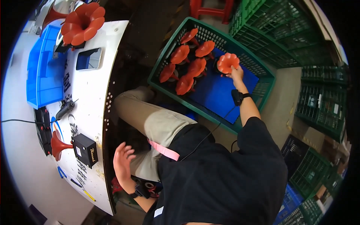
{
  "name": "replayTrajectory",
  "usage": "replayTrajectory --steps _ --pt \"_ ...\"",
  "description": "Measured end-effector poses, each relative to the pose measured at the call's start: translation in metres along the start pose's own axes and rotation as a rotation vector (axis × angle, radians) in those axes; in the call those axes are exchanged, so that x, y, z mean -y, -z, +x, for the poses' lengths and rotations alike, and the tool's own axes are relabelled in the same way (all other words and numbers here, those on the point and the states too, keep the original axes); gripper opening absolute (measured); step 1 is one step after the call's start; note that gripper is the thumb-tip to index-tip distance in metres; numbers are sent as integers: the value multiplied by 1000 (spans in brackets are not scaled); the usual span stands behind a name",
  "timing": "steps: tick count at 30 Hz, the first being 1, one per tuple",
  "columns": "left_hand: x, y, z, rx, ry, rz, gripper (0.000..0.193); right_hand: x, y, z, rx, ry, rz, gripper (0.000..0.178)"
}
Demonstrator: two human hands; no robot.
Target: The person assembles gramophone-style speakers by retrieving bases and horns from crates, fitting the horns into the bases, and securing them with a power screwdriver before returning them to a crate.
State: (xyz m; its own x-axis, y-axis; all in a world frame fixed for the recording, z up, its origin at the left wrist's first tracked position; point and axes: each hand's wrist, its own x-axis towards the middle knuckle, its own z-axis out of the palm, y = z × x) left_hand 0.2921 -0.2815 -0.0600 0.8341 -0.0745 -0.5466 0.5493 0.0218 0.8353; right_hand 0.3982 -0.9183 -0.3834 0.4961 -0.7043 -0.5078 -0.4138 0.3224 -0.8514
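My right hand (237,74) reaches into a green plastic crate (245,56) and pinches the rim of a red flower-shaped horn (227,62), which faces up. Whatever lies beneath that horn is mostly hidden. To its left, several more red horns (197,66) stand in the crate, on dark bases that barely show. Blue sheeting (219,92) lines the crate's bottom. My left hand (123,161) hovers beside the white table's edge, fingers apart and holding nothing. Nearest to it on the table (92,116) is a model gramophone (84,150) with a black box base and red horn.
A second red-horned gramophone (82,24) stands at the table's far end, near a phone (89,59) and blue bins (45,71). A corded screwdriver (65,110) lies mid-table. Green crates (277,30) are stacked at the right; a red stool (212,9) stands beyond.
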Motion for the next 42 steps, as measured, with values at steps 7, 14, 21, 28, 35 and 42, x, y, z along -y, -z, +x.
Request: replayTrajectory --steps 7,14,21,28,35,42 --pt "95 80 -123 -526 -22 -473 51 2 -63 -2 -35 100 -86 32" --pt "142 99 -168 -676 -39 -602 45 14 -57 19 -55 129 -93 33" --pt "197 118 -202 -1011 109 -477 52 16 -61 5 -116 -69 -32 36" --pt "495 81 -347 -1312 872 210 42 -5 -65 3 321 -162 -110 29" --pt "526 -71 -288 -1415 703 -761 54 43 -167 -67 731 -61 -962 26" --pt "557 -101 -271 -1501 845 -589 48 60 -287 -229 1136 227 -1477 26"
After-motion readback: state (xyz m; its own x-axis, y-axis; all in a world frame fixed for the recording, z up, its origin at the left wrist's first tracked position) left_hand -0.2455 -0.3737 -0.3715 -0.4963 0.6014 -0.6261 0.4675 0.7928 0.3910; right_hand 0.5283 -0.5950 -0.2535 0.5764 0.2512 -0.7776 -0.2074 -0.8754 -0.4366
